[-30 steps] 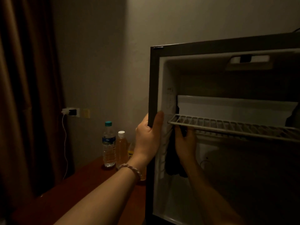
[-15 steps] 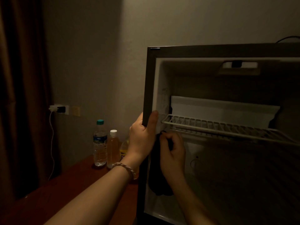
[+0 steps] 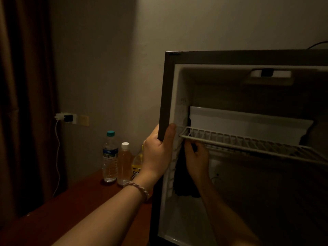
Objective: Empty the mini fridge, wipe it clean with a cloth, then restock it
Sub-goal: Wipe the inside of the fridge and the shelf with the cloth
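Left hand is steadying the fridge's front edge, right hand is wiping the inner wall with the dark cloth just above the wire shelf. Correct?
Not quite. The head view shows the right hand holding the dark cloth below the wire shelf, not above it. The left hand does grip the fridge's front edge.

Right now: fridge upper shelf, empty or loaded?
Empty. The wire shelf carries nothing; three bottles stand outside on the table.
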